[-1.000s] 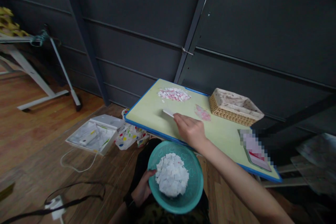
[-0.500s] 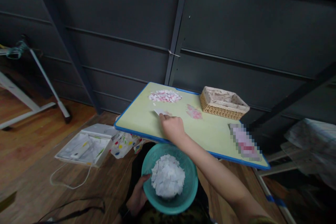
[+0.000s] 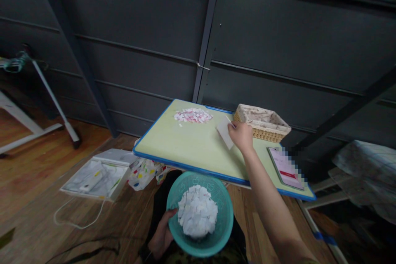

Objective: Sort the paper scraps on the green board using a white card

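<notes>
My left hand [image 3: 162,234] grips the rim of a teal basket [image 3: 222,231] heaped with white paper scraps [image 3: 197,211], held low below the near edge of the green, blue-edged table [image 3: 188,148]. Near the table's far side, beside the wicker basket [image 3: 262,122], my right hand [image 3: 242,136] is closed on a flat white card [image 3: 225,132] that stands on edge against the table top. A pile of pink and white scraps [image 3: 193,115] lies near the table's back left corner.
A phone [image 3: 284,168] lies at the table's right end. On the wooden floor to the left are an open white box [image 3: 99,173] with a cord and a spotted plastic bag [image 3: 144,170]. A white metal stand [image 3: 40,90] is at far left. Dark panelled wall behind.
My right hand has swept with the white card from the table's left middle to the right, by the wicker basket. The small pink patch that lay there is no longer visible.
</notes>
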Demonstrator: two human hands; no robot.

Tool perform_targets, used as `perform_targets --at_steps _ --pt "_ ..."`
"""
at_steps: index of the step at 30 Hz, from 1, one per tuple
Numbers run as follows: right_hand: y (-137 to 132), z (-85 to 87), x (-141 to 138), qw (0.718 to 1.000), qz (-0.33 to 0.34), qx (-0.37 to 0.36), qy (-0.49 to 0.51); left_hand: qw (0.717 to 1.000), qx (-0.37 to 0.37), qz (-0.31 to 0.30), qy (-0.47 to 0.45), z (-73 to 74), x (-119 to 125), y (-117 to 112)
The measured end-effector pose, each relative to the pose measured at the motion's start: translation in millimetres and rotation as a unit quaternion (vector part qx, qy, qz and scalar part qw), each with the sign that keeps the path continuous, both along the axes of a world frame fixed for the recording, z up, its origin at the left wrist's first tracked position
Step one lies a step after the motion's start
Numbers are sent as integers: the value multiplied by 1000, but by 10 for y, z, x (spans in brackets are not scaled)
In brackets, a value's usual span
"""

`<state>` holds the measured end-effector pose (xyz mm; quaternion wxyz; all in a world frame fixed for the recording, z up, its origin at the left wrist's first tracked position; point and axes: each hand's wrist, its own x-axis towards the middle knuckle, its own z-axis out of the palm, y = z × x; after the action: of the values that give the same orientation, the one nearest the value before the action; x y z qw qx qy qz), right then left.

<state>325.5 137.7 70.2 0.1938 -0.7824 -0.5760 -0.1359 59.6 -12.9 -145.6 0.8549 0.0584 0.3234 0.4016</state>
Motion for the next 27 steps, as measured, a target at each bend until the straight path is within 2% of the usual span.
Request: perform_targets --at_steps 3,6,9,12,16,19,23,27 --pt "106 84 81 996 -9 73 51 1000 9 -11 -20 -73 -11 13" --pt "300 120 25 979 75 142 127 999 25 -12 -34 -173 -21 28" --pt "524 62 -182 956 204 123 173 999 28 -11 -41 -216 -19 30" --pt "700 -76 -425 944 284 75 150 999 33 -8 -39 -194 -9 17" --pt "821 -269 -616 938 308 71 145 998 56 -4 -39 -142 -9 1" --pt "853 -343 -671 934 316 81 144 996 68 -2 -49 -130 -13 1" --pt "835 -334 -716 936 327 70 113 997 66 -5 -37 -155 -3 -3" --pt "724 -223 -684 943 328 33 44 997 67 -9 -34 -198 5 -13"
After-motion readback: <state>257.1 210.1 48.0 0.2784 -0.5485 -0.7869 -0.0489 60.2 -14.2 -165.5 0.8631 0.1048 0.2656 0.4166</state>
